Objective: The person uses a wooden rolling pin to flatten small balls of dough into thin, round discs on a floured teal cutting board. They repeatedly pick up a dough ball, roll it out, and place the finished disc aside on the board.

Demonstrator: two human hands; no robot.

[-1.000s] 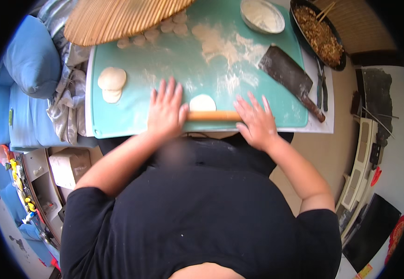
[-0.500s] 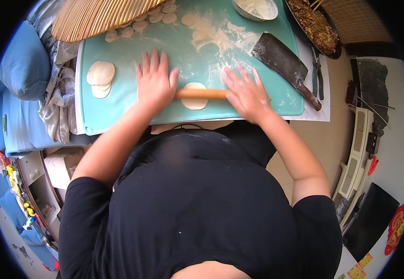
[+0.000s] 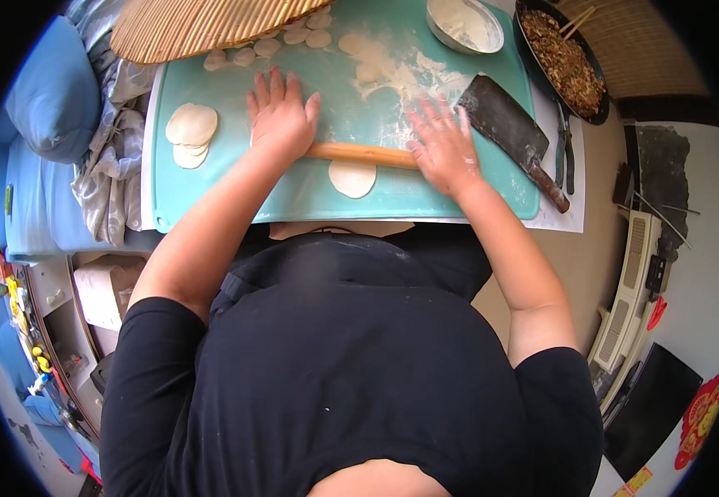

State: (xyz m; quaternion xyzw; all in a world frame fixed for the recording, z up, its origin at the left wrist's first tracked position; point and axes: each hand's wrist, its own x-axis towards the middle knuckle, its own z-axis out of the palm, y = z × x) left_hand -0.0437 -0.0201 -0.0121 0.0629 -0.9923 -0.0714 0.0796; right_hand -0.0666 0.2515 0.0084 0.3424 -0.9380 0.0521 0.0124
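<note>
A wooden rolling pin [image 3: 364, 155] lies crosswise under both palms. My left hand [image 3: 281, 120] is flat on its left end, fingers stretched out. On the right end rests my right hand [image 3: 445, 147], its fingers spread and dusted with flour. Beneath the pin, a thin round dough wrapper [image 3: 352, 179] shows mostly on the near side; the pin covers its far edge. All of this is on a teal mat [image 3: 235, 186]. To the left of my hands sits a small overlapping stack of rolled wrappers [image 3: 191, 125].
Right of my right hand lies a dark cleaver [image 3: 504, 116], with scissors [image 3: 567, 149] beyond it. Loose flour [image 3: 401, 79], a flour bowl [image 3: 467, 25] and a pan of filling [image 3: 562, 62] are farther off. A slatted round tray [image 3: 202, 29] partly covers several small dough discs [image 3: 267, 47].
Both hands have pushed the rolling pin away from me, from the wrapper's middle to its far edge. The whole view has also shifted slightly.
</note>
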